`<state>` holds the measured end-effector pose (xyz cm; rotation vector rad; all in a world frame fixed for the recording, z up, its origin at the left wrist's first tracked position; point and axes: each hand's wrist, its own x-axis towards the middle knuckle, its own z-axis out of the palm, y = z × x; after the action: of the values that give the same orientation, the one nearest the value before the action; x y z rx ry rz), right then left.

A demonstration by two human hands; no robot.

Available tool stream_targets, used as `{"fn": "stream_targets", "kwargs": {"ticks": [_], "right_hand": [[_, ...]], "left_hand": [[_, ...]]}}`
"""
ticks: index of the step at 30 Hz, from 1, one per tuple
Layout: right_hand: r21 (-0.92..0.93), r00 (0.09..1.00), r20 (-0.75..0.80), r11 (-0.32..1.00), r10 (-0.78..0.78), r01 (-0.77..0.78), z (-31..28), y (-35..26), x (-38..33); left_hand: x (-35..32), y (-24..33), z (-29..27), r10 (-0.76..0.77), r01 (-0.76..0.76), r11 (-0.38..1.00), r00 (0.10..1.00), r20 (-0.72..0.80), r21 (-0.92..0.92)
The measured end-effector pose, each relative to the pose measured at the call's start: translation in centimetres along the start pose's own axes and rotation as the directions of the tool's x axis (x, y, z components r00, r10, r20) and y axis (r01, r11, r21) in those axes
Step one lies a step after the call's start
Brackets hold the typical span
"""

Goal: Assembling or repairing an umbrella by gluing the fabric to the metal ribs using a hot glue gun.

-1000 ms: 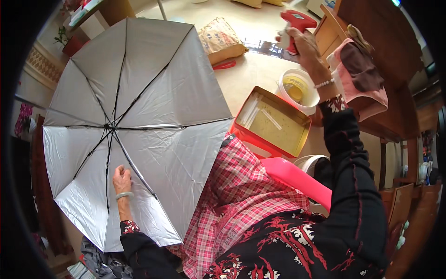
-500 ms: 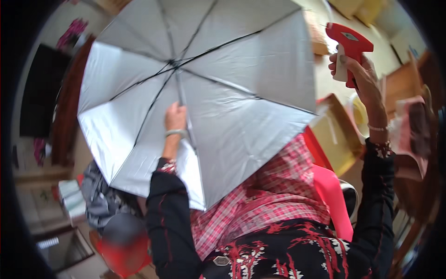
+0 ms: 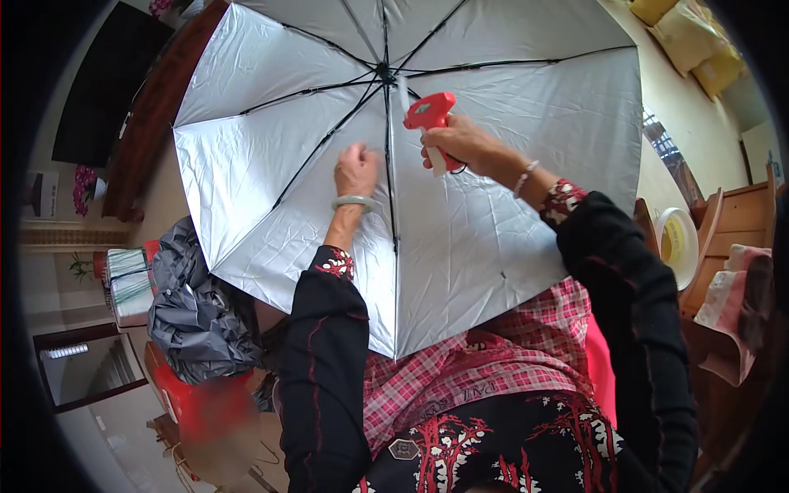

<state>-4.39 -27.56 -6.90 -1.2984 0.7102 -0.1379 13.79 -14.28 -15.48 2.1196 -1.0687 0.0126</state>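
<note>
A wide open umbrella (image 3: 493, 214) with a silver inner face and dark ribs spreads in front of me, its inside toward me. My right hand (image 3: 460, 141) grips a red tagging gun (image 3: 434, 111) with a white trigger, over the umbrella's inner face, just below the hub (image 3: 385, 74). Left of the gun, my left hand (image 3: 356, 170) is closed in front of the silver fabric, beside a dark rib. Its fingers are curled and slightly blurred, so whatever they hold, if anything, is hidden. The umbrella's near edge hangs over the pink checked cloth on my lap.
Crumpled dark grey plastic (image 3: 201, 308) lies at the left, near a blurred person in red (image 3: 218, 419). Along the right are a roll of tape (image 3: 678, 246), wooden furniture (image 3: 744, 222) and a pink cloth (image 3: 731, 308). Yellow cushions (image 3: 690, 45) sit at the far right.
My right hand has brought the tagging gun from the far right in over the umbrella. The umbrella appears farther right in view, and my left hand is now left of its centre rib.
</note>
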Motion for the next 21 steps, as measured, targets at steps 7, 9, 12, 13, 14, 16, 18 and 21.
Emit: {"fn": "stream_targets", "kwargs": {"ticks": [7,9,12,13,14,16,18,21], "right_hand": [[0.340,0.992,-0.062,0.936,0.113,-0.086,2.8,3.4,2.3],[0.328,0.990,-0.069,0.940,0.121,-0.093,3.2,3.6,2.6],[0.300,0.988,-0.083,0.949,0.130,-0.099,3.8,3.7,2.4],[0.319,0.987,-0.076,0.941,0.143,-0.112,3.9,3.9,2.3],[0.338,0.986,-0.070,0.933,0.154,-0.122,3.9,4.0,2.1],[0.354,0.985,-0.063,0.926,0.164,-0.131,4.0,4.2,1.8],[0.465,0.988,-0.028,0.876,0.155,-0.124,4.2,4.2,1.7],[0.586,0.986,0.036,0.796,0.160,-0.150,3.9,4.4,1.6]], "left_hand": [[0.0,2.7,1.0,-0.033,0.043,0.999,0.966,0.255,-0.032],[-0.4,2.2,1.3,-0.066,0.092,0.989,0.977,0.202,-0.119],[-0.8,2.1,1.6,-0.114,0.144,0.975,0.978,0.176,-0.170],[-0.9,2.1,1.7,-0.139,0.171,0.969,0.974,0.177,-0.181],[-1.0,2.1,1.8,-0.160,0.194,0.962,0.971,0.178,-0.194],[-0.9,2.1,1.7,-0.167,0.201,0.960,0.970,0.179,-0.192],[-0.8,2.0,1.6,-0.179,0.214,0.958,0.966,0.185,-0.191],[-0.9,2.1,1.7,-0.155,0.182,0.967,0.976,0.155,-0.180]]}}
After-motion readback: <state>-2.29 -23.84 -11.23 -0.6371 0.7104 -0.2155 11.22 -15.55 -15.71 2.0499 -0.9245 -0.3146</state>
